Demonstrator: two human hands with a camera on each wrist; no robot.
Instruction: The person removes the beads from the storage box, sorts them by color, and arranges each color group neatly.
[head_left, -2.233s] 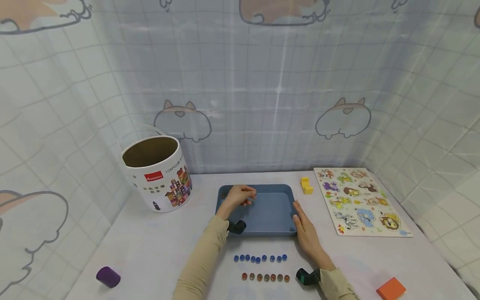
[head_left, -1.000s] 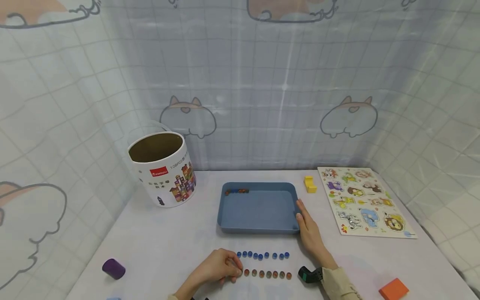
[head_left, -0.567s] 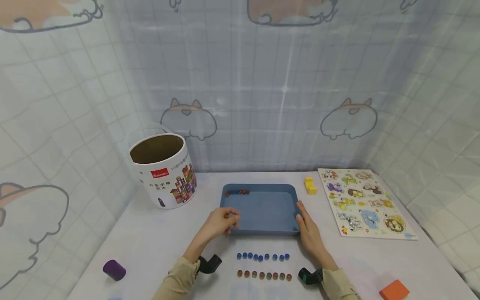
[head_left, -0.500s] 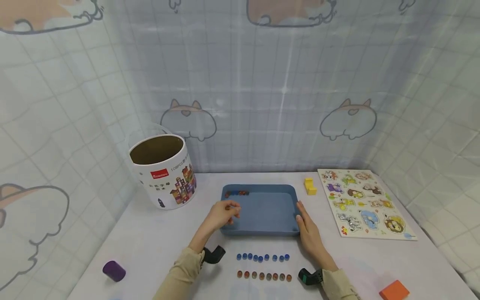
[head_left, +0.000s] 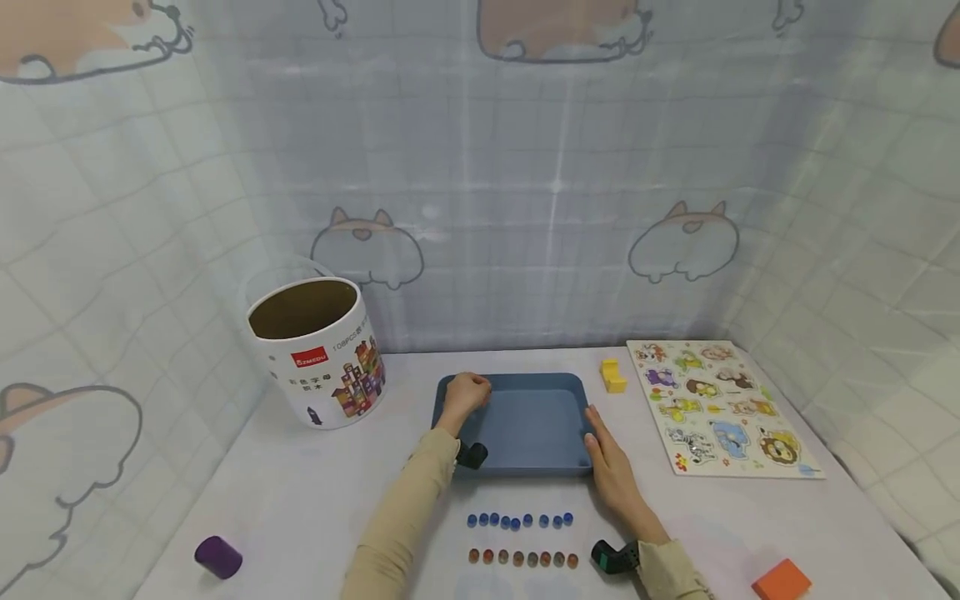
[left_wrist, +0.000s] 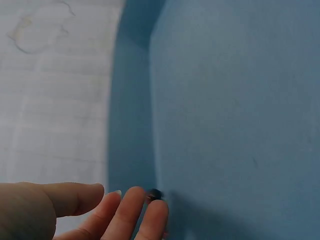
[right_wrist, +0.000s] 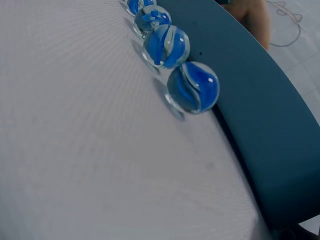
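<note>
Tray (head_left: 536, 425): blue, on worktop (head_left: 300, 500); clock centre.
Left hand (head_left: 463, 400): over tray's 10 o'clock corner; grip apart, thumb clear of fingertips; dark marble (left_wrist: 154, 194) just beyond, partly hidden.
Right hand (head_left: 615, 471): grip apart, straight fingers along tray's 3 o'clock edge.
Blue marbles (head_left: 515, 524): row of nine, 6 o'clock.
Brown marbles (head_left: 518, 559): row of eight, farther out at 6.
In the way: left wrist camera (head_left: 472, 455), masking tray's 8 o'clock corner.
Around: bucket (head_left: 318, 375), between 9 and 10; yellow block (head_left: 615, 383), 2; animal board (head_left: 712, 408), 3; orange block (head_left: 782, 581), 4; purple cylinder (head_left: 218, 557), 8.
</note>
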